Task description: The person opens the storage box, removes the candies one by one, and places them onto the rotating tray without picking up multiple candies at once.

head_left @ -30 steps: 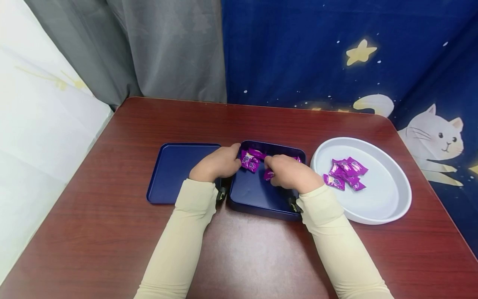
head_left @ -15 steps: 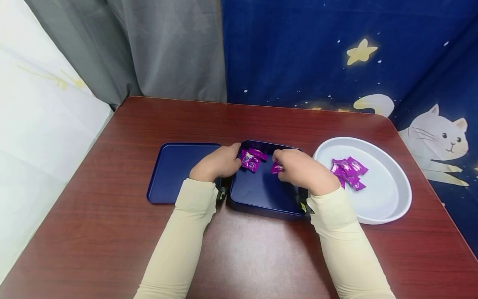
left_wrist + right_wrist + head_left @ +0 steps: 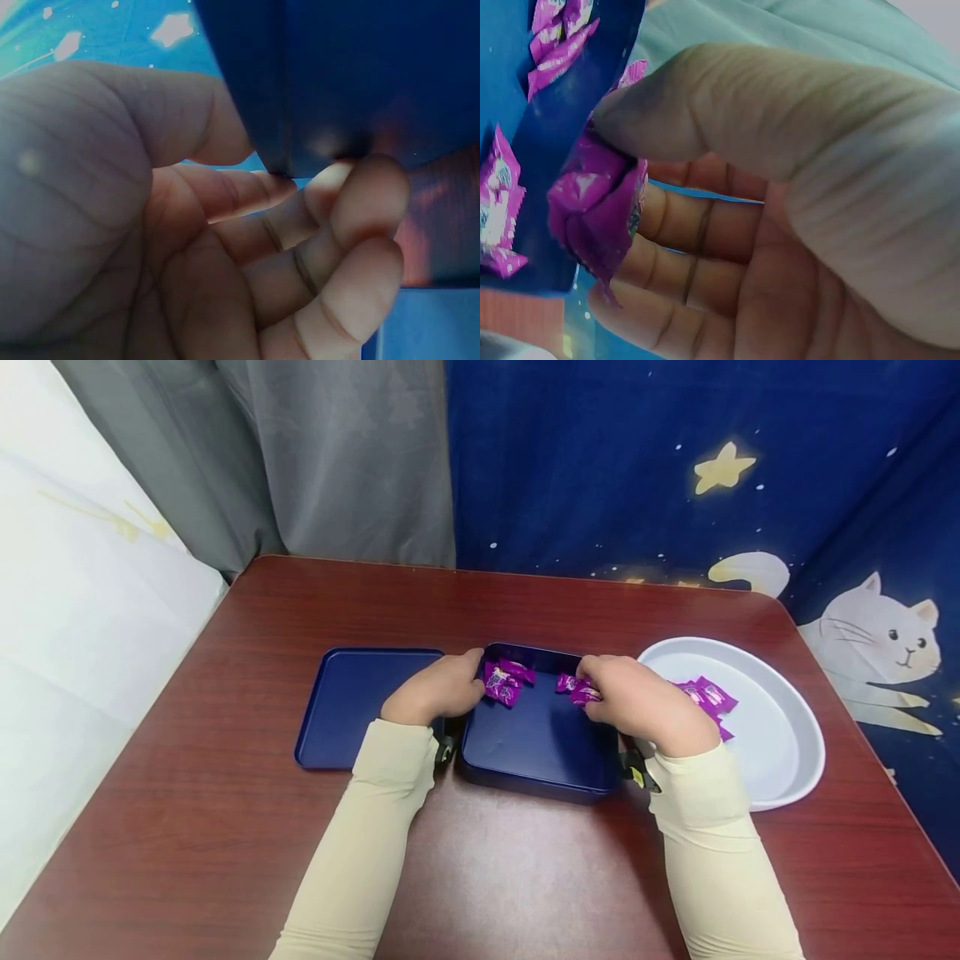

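Note:
In the head view, my left hand [image 3: 435,687] grips the left wall of a dark blue box [image 3: 525,752] near its back corner. The left wrist view shows thumb and fingers around the outside of the box [image 3: 360,82]. My right hand [image 3: 652,706] is over the box's right side, pinching purple-wrapped candy [image 3: 585,695]. In the right wrist view, the candy [image 3: 592,202] sits between thumb and fingers; how many pieces is hard to tell. A candy [image 3: 566,682] shows beside those fingertips. More wrapped candies [image 3: 502,683] lie in the back left corner of the box.
A round white tray [image 3: 776,768] stands right of the box, with several purple candies [image 3: 716,693] partly hidden by my right hand. A flat blue lid [image 3: 352,710] lies left of the box. Curtains hang behind the brown table [image 3: 525,877].
My right hand has moved right across the box with the candy, from near its middle to its right side. The left hand has stayed on the box's left wall.

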### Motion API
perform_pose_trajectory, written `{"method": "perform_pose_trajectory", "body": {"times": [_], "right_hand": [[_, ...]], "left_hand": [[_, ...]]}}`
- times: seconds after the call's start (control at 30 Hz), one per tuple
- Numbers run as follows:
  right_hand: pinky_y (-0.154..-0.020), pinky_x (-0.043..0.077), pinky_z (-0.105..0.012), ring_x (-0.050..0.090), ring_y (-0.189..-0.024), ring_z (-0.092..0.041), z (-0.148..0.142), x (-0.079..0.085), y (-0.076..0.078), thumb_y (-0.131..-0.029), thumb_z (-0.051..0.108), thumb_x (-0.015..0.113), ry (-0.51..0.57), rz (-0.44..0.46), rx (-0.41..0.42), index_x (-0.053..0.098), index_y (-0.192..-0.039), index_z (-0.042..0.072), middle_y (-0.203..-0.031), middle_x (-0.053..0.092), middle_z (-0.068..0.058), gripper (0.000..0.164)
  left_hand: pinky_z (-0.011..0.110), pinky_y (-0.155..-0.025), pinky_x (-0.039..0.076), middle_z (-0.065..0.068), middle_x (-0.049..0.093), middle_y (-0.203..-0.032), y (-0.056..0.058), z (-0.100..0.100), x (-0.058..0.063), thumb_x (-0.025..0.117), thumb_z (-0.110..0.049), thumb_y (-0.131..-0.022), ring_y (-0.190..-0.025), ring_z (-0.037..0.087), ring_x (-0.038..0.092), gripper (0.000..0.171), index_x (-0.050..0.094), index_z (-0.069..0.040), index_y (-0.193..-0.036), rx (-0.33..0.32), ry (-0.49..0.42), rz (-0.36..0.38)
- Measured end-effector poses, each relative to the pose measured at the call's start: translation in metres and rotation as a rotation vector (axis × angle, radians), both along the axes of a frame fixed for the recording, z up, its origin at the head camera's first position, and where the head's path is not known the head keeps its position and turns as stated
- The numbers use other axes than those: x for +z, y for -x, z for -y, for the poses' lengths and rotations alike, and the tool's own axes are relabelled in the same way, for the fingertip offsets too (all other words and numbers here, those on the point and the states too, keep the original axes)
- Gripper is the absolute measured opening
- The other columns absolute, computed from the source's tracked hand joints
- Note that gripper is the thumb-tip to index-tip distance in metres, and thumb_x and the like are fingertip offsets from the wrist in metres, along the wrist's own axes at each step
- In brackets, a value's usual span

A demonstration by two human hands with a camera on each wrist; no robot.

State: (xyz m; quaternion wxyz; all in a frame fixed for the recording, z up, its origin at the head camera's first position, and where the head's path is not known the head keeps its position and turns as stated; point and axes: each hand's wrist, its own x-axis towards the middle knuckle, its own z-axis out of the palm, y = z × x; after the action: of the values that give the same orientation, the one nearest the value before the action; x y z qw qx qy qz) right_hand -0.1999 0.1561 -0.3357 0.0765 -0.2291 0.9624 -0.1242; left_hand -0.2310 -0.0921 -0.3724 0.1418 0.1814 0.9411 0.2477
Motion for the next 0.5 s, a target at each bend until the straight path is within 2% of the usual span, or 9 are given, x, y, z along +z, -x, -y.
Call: {"method": "perform_pose_trajectory", "body": {"times": [0.07,0.33,0.5], "right_hand": [[-0.076,0.051,-0.044,0.055,-0.077,-0.025,-0.004,0.001,0.001,-0.077,0.009,0.071,-0.018,-0.026,0.001,0.060,-0.100,0.002,-0.086,0.063,-0.012,0.026],[-0.074,0.051,-0.047,0.056,-0.077,-0.026,-0.016,0.007,-0.001,-0.079,0.009,0.069,-0.018,0.002,-0.049,0.058,-0.104,0.000,-0.085,0.062,-0.012,0.029],[-0.076,0.050,-0.048,0.056,-0.080,-0.027,-0.033,0.009,0.000,-0.080,0.009,0.065,-0.008,0.005,-0.089,0.057,-0.106,0.000,-0.089,0.063,-0.014,0.029]], "left_hand": [[0.045,-0.110,0.030,0.013,0.031,-0.150,0.000,0.000,0.000,0.043,-0.016,-0.095,-0.133,0.025,0.031,0.061,0.019,-0.002,-0.149,-0.001,-0.004,-0.003],[0.046,-0.110,0.030,0.014,0.031,-0.150,0.000,0.001,-0.001,0.043,-0.017,-0.095,-0.133,0.026,0.030,0.060,0.019,-0.002,-0.149,0.005,-0.002,0.004],[0.045,-0.110,0.029,0.014,0.031,-0.151,0.000,0.000,-0.002,0.043,-0.017,-0.095,-0.133,0.026,0.030,0.060,0.020,-0.001,-0.148,0.001,0.001,0.002]]}}
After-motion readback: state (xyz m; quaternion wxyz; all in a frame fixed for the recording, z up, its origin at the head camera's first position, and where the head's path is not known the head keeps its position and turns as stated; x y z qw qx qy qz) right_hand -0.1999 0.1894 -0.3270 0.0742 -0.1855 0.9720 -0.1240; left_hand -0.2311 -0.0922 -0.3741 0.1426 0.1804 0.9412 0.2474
